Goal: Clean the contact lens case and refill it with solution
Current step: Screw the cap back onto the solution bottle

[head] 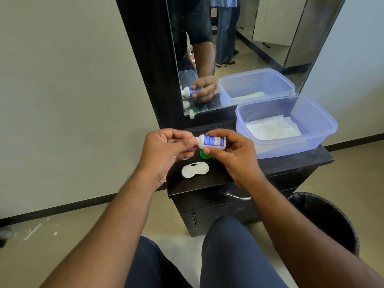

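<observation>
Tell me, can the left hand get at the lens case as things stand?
Probably not yet: the left hand pinches the neck end of the bottle. The lens case lies uncovered just below.

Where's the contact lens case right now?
The contact lens case lies open on the dark cabinet top, below both hands, just in front of a green cap.

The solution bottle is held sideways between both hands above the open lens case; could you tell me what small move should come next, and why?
Probably twist the cap off. The right hand grips the solution bottle lying level, while the left hand pinches its cap end. The contact lens case lies open on the dresser top just below, its green cap set aside, apparently ready for filling.
</observation>
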A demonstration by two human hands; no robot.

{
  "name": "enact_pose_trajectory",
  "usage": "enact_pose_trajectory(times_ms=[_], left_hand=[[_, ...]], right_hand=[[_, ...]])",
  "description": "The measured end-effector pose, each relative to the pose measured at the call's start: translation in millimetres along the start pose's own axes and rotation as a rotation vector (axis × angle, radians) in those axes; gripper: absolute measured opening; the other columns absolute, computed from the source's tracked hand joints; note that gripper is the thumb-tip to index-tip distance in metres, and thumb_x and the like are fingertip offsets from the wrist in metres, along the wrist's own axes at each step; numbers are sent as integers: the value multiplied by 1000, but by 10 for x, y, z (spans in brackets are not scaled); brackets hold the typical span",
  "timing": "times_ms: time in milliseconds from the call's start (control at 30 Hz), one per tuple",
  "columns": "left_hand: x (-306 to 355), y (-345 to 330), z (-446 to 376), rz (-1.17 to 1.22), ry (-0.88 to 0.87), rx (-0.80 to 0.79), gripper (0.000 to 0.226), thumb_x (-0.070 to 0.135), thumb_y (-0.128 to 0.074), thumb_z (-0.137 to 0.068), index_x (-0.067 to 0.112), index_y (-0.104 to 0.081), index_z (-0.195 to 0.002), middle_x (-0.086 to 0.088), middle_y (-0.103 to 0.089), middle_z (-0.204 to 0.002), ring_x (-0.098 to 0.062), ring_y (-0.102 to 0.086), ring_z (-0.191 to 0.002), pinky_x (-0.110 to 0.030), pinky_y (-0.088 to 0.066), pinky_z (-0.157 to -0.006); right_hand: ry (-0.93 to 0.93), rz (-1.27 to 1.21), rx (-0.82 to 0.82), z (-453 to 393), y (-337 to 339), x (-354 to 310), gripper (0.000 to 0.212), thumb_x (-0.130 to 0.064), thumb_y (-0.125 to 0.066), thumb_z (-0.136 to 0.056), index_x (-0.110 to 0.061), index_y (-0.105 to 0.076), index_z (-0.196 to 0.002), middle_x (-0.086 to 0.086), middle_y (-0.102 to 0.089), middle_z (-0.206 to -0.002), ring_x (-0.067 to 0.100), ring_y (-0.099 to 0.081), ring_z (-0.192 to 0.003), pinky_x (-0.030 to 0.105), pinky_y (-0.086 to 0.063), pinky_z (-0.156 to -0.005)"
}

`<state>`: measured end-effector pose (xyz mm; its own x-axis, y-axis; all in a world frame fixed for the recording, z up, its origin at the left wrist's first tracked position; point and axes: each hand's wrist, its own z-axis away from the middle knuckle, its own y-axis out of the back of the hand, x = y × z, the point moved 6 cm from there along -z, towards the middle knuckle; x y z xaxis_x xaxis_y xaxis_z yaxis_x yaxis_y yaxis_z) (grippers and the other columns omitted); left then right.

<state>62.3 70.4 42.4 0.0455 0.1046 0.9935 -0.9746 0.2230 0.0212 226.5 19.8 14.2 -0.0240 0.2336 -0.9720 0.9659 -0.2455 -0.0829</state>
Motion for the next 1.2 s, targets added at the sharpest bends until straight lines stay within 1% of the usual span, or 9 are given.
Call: enact_pose_trajectory(times_ms=[67,233,400,533,633,800,933,1067,1200], left_hand=[[-26,8,-17,-55,53,-24,18,12,-76,-78,1,-72,-91,-14,-75,-77,-26,-74,-71,-28,-61,-61],[-48,26,-23,-145,109,-54,26,22,-75,-81,-2,-72,-90,-18,-70,-70,-20,-64,-53,-23,-53,-46],[106,40,5,-161,-132,-106,16,-4,-76,-75,1,-71,-90,-18,-73,-83,-26,-70,-71,-25,-59,-61],[170,15,56,-238,-288,-132,25,-11,-77,-70,7,-72,-87,-12,-74,-88,-27,-71,-82,-27,-59,-70],[155,-2,75,-202,-267,-200,36,-9,-77,-71,13,-71,-98,-9,-74,-93,-24,-72,-86,-33,-60,-76],[98,20,78,48,-83,-173,49,16,-72,-76,19,-61,-123,-11,-76,-98,-28,-73,-91,-40,-61,-76],[46,12,74,60,-61,-46,32,9,-75,-77,7,-68,-108,-14,-76,-89,-34,-73,-86,-39,-62,-71],[29,28,69,29,-78,-40,32,4,-77,-72,6,-69,-103,-14,-75,-90,-31,-73,-81,-39,-62,-69],[76,60,70,-34,-109,-78,28,1,-77,-71,6,-71,-98,-13,-75,-87,-32,-73,-78,-34,-62,-64]], right_hand=[[48,36,-33,-5,-12,-3,35,1,-79,-72,-20,-69,-99,3,-68,-105,19,-66,-97,35,-56,-84],[118,171,-73,-8,-37,-11,34,-5,-81,-72,-24,-67,-96,1,-62,-104,19,-63,-96,31,-55,-83],[-4,47,5,-7,-14,-16,24,-14,-78,-74,-23,-70,-94,-10,-72,-87,10,-68,-83,21,-55,-70],[-43,99,0,-5,-19,-7,15,-28,-71,-81,-18,-71,-92,1,-70,-84,10,-63,-64,20,-51,-58],[-67,137,-14,5,-18,1,29,-38,-65,-81,-13,-71,-95,4,-69,-86,8,-60,-59,18,-49,-56],[-76,132,6,3,-9,4,18,-33,-65,-84,-19,-70,-94,-1,-69,-84,7,-61,-59,16,-49,-55],[-74,130,12,15,-12,-1,14,-31,-66,-85,-20,-69,-93,-2,-69,-83,8,-62,-60,19,-50,-56],[-66,84,26,27,2,-21,22,-37,-65,-81,-19,-69,-94,-1,-70,-77,10,-63,-60,21,-52,-57],[-59,105,13,22,-13,-5,17,-30,-67,-84,-17,-69,-95,-2,-70,-78,10,-62,-60,22,-52,-57]])
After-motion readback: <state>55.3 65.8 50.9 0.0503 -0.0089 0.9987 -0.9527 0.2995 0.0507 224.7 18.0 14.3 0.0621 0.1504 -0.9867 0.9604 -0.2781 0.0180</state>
